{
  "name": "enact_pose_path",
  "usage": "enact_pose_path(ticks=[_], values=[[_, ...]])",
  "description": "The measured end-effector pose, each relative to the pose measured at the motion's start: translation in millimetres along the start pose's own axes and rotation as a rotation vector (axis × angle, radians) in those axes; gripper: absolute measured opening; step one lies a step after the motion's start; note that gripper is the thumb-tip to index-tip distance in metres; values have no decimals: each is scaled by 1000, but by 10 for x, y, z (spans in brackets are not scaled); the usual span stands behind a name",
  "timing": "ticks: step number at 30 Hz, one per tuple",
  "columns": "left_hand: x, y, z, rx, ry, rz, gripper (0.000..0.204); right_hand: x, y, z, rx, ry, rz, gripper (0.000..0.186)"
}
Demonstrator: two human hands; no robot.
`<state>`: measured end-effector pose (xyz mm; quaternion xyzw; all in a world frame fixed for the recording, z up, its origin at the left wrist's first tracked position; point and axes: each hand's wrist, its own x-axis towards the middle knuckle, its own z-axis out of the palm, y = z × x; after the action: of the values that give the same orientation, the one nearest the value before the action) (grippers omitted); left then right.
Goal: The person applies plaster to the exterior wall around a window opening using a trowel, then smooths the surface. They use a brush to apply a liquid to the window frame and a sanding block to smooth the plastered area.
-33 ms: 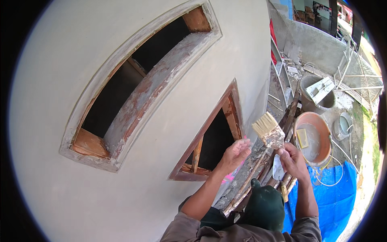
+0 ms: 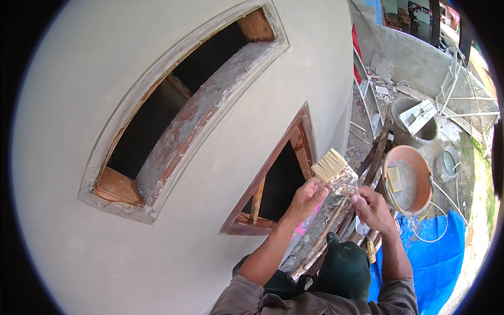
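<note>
A wide paintbrush (image 2: 336, 172) with pale bristles and a paint-spattered ferrule is held up in front of the wall, bristles toward the upper left. My right hand (image 2: 374, 209) grips its handle, thumb on top. My left hand (image 2: 307, 200) has its fingers curled together at the brush's lower left edge, by the base of the bristles. Behind the brush and left hand is a triangular opening (image 2: 234, 227) with a reddish-brown frame, set in the pale wall (image 2: 184, 252).
A long curved opening (image 2: 116, 209) with a rough rim lies higher in the wall. At right stand an orange basin (image 2: 420, 184) holding a yellow sponge (image 2: 394, 180), a grey tub (image 2: 436, 131) and a small bucket (image 2: 445, 167). Poles (image 2: 315, 249) and a blue tarp (image 2: 441, 262) lie below.
The brush has moved left and slightly down in my right hand, closer to the wall. My left hand, formerly apart from it, now meets its lower edge.
</note>
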<state>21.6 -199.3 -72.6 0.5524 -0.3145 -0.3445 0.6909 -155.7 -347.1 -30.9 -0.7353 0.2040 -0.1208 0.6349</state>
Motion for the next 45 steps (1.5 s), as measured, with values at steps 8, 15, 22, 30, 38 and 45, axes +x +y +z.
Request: enact_pose_path(ticks=[8,15,22,30,38,45], values=[[181,429,176,-534,313,102,40,256,115,101,844,-212,-329,118],[416,769,546,-505,307,-80,44,726,-257,654,671,300,-343,69],[582,822,310,-400,89,83,61,1121,-846,534,738,525,-252,45],[-1846,1385,-662,589,349,-825,52,1891,-1868,152,705,788,-85,51],[-5175,2815,-787,993,145,-1606,68,2628,-2130,267,549,955,-125,52],[-4766,3065,-532,881,302,-1611,62,2465,-2250,582,509,856,-16,50]])
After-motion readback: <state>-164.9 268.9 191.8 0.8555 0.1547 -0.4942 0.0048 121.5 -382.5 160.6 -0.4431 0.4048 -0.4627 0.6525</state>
